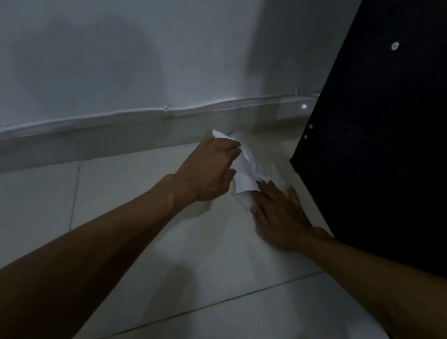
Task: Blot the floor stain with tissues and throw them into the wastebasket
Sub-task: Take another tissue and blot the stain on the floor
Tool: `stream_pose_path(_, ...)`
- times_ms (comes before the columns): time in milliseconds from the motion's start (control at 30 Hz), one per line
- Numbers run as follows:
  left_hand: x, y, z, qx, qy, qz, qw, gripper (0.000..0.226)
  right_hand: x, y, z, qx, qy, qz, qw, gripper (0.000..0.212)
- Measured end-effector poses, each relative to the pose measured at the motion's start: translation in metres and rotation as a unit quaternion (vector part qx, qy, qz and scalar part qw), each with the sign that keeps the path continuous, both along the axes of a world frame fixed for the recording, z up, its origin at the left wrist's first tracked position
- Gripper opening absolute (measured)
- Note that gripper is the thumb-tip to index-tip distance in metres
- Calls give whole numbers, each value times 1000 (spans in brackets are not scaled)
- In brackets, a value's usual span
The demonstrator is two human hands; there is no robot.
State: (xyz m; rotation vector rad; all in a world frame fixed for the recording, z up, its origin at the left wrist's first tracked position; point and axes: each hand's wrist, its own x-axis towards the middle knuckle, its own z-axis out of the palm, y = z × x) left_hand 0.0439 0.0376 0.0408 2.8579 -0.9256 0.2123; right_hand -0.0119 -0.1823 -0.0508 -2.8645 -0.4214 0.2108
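A white tissue (246, 170) lies crumpled on the pale tiled floor (173, 266) close to the wall. My left hand (210, 168) grips its upper part, fingers curled around the paper. Flat on the floor, my right hand (280, 213) has its fingers spread, and the fingertips press the tissue's lower edge. Any stain is hidden under the tissue and hands. No wastebasket is in view.
A black cabinet panel (403, 139) with small white fittings stands at the right, its corner next to my right hand. A white wall (108, 55) with a cable (118, 114) along the skirting runs just beyond the tissue. Tiles stretch left and toward me.
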Motion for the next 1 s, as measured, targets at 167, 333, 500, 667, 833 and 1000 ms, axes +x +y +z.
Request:
stream_pose_path(167, 3, 4, 18, -48, 5, 22, 999, 55, -1, 2, 1, 2, 18, -9, 1000, 59)
stream_pose_path(333, 3, 4, 35, -95, -7, 31, 995, 54, -3, 3, 3, 15, 19, -8, 1000, 59)
stream_pose_path(500, 8, 5, 52, -176, -9, 59, 983, 52, -1, 4, 4, 5, 16, -8, 1000, 46)
stream_pose_path(667, 12, 6, 66, -227, -23, 71, 971, 50, 1, 4, 5, 3, 9, -8, 1000, 46)
stream_pose_path(833, 12, 8, 80, -253, -47, 87, 962, 49, 2, 3, 4, 10, 6, -12, 1000, 50)
stream_pose_path(1000, 14, 12, 94, -257, -64, 94, 960, 48, 2, 4, 7, 3, 27, -18, 999, 59)
